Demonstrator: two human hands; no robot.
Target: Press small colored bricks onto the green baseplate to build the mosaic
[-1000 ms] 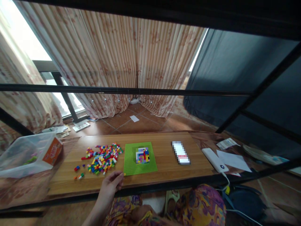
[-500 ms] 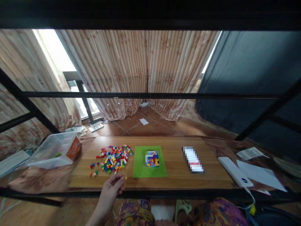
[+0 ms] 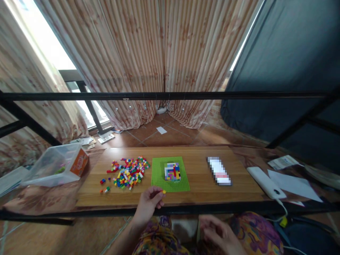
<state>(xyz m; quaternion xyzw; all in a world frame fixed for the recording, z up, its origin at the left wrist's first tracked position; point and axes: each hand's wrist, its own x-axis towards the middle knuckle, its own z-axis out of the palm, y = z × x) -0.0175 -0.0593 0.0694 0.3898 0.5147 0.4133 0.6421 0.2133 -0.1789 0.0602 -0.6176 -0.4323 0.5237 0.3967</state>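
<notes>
Beyond everything, patterned curtains; in front, a wooden surface with loose bricks towards its left edge. At the near edge of the green baseplate, the left hand, thumb and fingers pinching a yellow brick. On the baseplate, nearer its right edge than its left, a multicoloured build. Below the surface's near edge, the right hand, fingers loosely parted, no brick discernible. In hand, seemingly: adding to the build. Probably called for next: a steady pinch, a small lift, studs lined up.
</notes>
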